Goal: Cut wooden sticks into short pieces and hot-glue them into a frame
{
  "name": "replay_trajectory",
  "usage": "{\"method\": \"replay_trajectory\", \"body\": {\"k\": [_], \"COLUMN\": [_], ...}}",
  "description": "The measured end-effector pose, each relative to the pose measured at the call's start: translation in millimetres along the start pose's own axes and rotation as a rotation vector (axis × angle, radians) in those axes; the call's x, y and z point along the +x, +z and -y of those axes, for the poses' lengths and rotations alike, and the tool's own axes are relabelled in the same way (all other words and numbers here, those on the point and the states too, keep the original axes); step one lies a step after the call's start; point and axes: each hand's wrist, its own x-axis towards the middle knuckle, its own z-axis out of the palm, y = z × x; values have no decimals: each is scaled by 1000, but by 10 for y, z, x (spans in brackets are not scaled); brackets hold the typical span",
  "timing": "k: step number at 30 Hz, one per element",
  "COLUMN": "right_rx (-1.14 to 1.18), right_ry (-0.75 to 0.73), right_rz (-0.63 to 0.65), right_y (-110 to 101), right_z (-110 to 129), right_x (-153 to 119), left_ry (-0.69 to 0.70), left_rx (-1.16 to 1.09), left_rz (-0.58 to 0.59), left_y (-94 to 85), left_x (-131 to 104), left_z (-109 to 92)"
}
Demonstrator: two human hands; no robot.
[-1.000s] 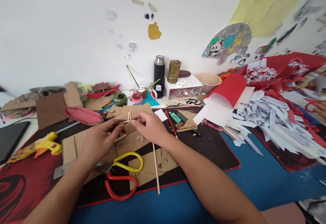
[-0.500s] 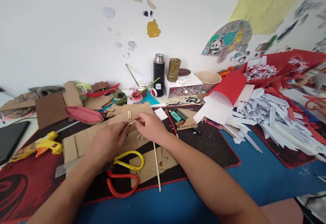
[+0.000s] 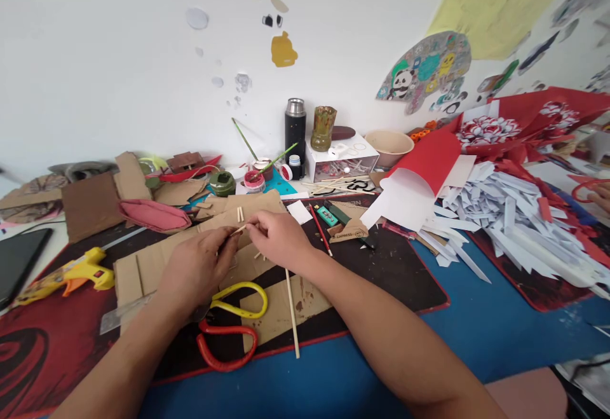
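My left hand (image 3: 203, 263) pinches one end of a short thin wooden stick (image 3: 238, 231) above the cardboard (image 3: 174, 250). At the stick's other end, the fingers of my right hand (image 3: 276, 236) are closed, touching its tip. Two short stick pieces (image 3: 240, 214) lie on the cardboard just beyond, and smaller bits (image 3: 260, 256) lie under my right hand. A longer wooden stick (image 3: 292, 317) runs from below my right wrist toward the table's front. Scissors with yellow and red handles (image 3: 229, 346) lie partly hidden beneath my left forearm.
A yellow glue gun (image 3: 90, 269) lies at the left. Paint jars (image 3: 223, 184), a black flask (image 3: 295, 130) and a white box (image 3: 347, 161) stand along the wall. Cut paper strips (image 3: 509, 215) pile up at the right, where another person's hand (image 3: 601, 198) holds red-handled scissors.
The view has shifted slightly. My hands keep their pinch on the short stick, nearly in the same place.
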Motion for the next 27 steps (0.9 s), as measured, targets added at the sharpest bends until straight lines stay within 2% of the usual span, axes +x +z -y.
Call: {"method": "replay_trajectory", "body": {"k": [3, 7, 12, 16, 22, 25, 27], "right_rx": [-24, 15, 122, 198, 256, 296, 325], "right_ry": [7, 5, 8, 33, 39, 47, 50], "right_rz": [20, 27, 34, 25, 4, -1, -1], "right_y": [4, 27, 50, 55, 71, 90, 100], "right_z": [-3, -22, -33, -31, -43, -63, -72], "right_x": [16, 33, 29, 22, 20, 22, 22], "left_ry": [28, 84, 154, 206, 334, 321, 257], "left_rx": [32, 27, 9, 85, 210, 139, 56], "left_rz": [51, 59, 11, -30, -156, -195, -185], "left_y": [13, 19, 5, -4, 6, 21, 23], "left_x": [9, -9, -30, -27, -22, -21, -22], "left_z": [19, 62, 70, 24, -26, -26, -32]}}
